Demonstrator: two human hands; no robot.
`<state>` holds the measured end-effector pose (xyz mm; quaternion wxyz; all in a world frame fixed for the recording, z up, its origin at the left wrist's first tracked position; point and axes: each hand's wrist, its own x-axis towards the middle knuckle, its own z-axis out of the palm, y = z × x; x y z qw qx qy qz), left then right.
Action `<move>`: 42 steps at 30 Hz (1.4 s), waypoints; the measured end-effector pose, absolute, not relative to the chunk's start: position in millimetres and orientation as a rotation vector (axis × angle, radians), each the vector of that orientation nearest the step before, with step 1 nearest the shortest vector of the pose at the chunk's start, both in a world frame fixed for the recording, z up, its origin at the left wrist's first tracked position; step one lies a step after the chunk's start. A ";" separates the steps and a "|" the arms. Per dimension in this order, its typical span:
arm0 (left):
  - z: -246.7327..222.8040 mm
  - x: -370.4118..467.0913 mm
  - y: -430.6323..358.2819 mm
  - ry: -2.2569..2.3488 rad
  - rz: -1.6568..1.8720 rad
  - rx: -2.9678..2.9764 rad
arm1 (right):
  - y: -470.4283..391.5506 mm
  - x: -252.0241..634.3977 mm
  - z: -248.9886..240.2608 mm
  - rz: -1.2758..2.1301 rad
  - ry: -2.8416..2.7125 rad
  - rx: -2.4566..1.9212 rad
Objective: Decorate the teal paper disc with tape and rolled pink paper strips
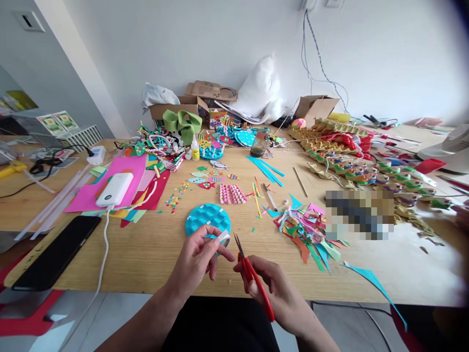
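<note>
My left hand (200,256) pinches a small curled white strip (224,237) between thumb and fingers, above the near edge of a round blue disc (194,220). The disc has a wavy surface with a few small white pieces on it. In my right hand (273,283) is a pair of red-handled scissors (257,285), the blades pointing up and left, close to the strip but apart from it. Beyond the disc lie patterned paper fish (207,185) and rows of pink and white twisted pieces (232,194).
Colourful paper scraps (308,225) are heaped right of centre. A white power bank (115,189) rests on coloured paper at left, near a black phone (56,253). Egg cartons (330,134) stand back right. A glue bottle (195,148) and glass jar (260,143) stand farther back.
</note>
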<state>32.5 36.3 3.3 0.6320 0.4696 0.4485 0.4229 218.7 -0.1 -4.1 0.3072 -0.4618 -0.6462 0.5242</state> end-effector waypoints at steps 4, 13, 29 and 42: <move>1.6 30.7 37.6 1.032 0.954 1.083 | 2.3 215.6 1.3 1.360 -1.809 -1.303; -1.3 29.2 38.5 1.068 0.903 1.179 | 10.8 211.0 3.0 1.416 -1.799 -1.357; -2.7 20.7 37.3 1.149 0.945 1.360 | 13.8 209.9 6.9 1.454 -1.832 -1.326; -0.7 22.8 34.9 1.094 0.915 1.324 | 16.8 206.8 8.9 1.453 -1.855 -1.320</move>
